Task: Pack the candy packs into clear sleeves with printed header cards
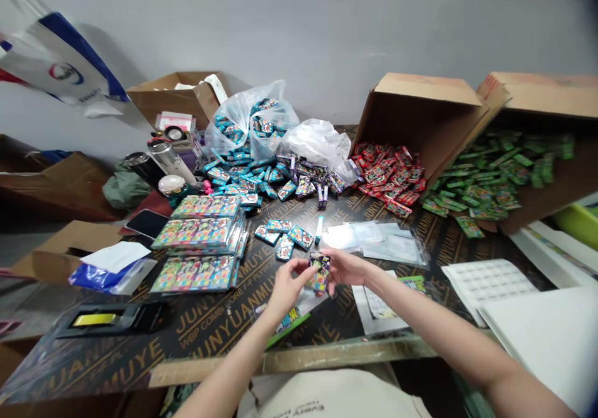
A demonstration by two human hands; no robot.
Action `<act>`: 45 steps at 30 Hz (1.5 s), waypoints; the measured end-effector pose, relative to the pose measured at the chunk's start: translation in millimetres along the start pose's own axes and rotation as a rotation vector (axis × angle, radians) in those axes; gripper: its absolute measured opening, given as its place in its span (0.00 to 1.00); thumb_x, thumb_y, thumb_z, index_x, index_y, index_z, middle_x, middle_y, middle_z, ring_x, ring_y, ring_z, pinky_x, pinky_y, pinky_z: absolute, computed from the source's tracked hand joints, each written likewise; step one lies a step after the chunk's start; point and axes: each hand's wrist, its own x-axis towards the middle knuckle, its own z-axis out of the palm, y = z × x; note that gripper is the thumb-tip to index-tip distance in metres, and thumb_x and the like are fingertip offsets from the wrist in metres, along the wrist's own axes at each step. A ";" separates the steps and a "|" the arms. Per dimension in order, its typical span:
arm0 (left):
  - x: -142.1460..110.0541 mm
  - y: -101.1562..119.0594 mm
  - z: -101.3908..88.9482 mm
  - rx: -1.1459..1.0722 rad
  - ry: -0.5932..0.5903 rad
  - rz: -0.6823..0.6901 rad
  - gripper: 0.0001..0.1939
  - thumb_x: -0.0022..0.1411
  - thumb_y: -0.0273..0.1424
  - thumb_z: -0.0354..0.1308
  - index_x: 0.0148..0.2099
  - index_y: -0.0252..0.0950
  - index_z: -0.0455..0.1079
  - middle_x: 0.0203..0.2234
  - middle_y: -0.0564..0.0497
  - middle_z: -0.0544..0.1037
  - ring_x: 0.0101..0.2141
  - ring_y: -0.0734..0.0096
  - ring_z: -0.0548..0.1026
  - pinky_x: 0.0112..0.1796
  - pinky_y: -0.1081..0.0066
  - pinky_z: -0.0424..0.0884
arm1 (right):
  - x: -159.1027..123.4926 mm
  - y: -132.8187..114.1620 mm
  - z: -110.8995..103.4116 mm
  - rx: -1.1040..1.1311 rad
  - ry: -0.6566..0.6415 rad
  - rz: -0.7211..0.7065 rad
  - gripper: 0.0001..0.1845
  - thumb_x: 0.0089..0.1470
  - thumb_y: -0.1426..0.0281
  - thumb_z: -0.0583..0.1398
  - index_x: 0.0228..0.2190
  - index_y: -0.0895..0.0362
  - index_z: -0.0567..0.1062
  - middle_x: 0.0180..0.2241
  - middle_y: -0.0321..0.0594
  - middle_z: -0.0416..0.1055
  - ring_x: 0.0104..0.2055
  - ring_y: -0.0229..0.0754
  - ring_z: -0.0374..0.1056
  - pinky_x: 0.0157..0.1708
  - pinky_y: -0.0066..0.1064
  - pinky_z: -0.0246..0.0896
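- Purple box (319,273) is held off to the right of the stacked packs (194,273), pinched by the left hand (290,281) and gripped along its other edge by the right hand (344,268).
- A slack fingertip pinch could, I judge, let it slip onto the green-printed sleeve (292,326), right of and nearer than the stacked packs' far end.
- Knocked sideways, it might mix with the loose blue boxes (301,237), just right of those packs.
- Its printed broad face turns up toward the wearer; its long axis runs roughly near-to-far, but which end is its top is too small to tell.
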 end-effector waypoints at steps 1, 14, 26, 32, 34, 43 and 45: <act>3.5 3.1 3.3 -0.112 -0.056 -0.064 0.15 0.48 0.42 0.59 0.30 0.33 0.70 0.23 0.51 0.72 0.25 0.71 0.67 0.30 0.72 0.63 | -8.8 6.3 5.1 0.020 0.017 0.047 0.33 0.53 0.47 0.40 0.35 0.61 0.69 0.28 0.45 0.71 0.26 0.42 0.70 0.23 0.35 0.66; -10.8 -11.0 16.6 -0.075 -0.145 -0.116 0.20 0.44 0.43 0.61 0.36 0.33 0.73 0.29 0.48 0.74 0.33 0.65 0.70 0.36 0.69 0.63 | -55.4 30.8 21.4 -1.098 0.623 -0.666 0.40 0.33 0.67 0.64 0.50 0.53 0.60 0.46 0.43 0.64 0.50 0.49 0.59 0.51 0.43 0.48; -25.0 -46.6 -9.4 0.887 -0.189 0.354 0.53 0.41 0.35 0.61 0.64 0.36 0.34 0.49 0.43 0.64 0.50 0.55 0.61 0.52 0.55 0.49 | -50.4 63.7 -3.8 -1.105 0.589 -0.516 0.44 0.35 0.64 0.65 0.53 0.54 0.56 0.51 0.46 0.62 0.53 0.51 0.57 0.54 0.47 0.40; -15.9 -34.6 -21.5 0.802 -0.285 0.434 0.51 0.42 0.32 0.60 0.63 0.38 0.33 0.49 0.45 0.65 0.50 0.58 0.62 0.55 0.54 0.42 | -58.8 55.9 -3.8 -0.979 0.574 -0.536 0.45 0.36 0.63 0.66 0.54 0.54 0.54 0.53 0.46 0.59 0.55 0.49 0.56 0.54 0.45 0.43; -14.9 -30.8 -20.0 0.779 -0.284 0.426 0.52 0.42 0.32 0.61 0.63 0.38 0.33 0.49 0.45 0.65 0.50 0.58 0.63 0.55 0.53 0.41 | -58.8 55.1 -4.9 -1.030 0.658 -0.544 0.44 0.36 0.62 0.66 0.54 0.54 0.54 0.52 0.46 0.61 0.54 0.50 0.57 0.55 0.49 0.37; -7.6 -28.3 -9.9 0.736 -0.275 0.399 0.53 0.41 0.33 0.62 0.64 0.38 0.32 0.50 0.44 0.65 0.51 0.56 0.62 0.54 0.52 0.44 | -55.7 61.1 -1.3 -1.125 0.636 -0.533 0.55 0.35 0.52 0.64 0.58 0.54 0.44 0.57 0.50 0.54 0.58 0.52 0.50 0.57 0.50 0.28; -4.5 -28.1 -7.9 0.742 -0.241 0.389 0.53 0.42 0.34 0.62 0.64 0.38 0.34 0.49 0.44 0.66 0.51 0.56 0.62 0.54 0.53 0.46 | -56.1 63.8 4.1 -1.067 0.783 -0.548 0.52 0.40 0.52 0.62 0.58 0.54 0.42 0.53 0.49 0.60 0.58 0.50 0.51 0.57 0.50 0.27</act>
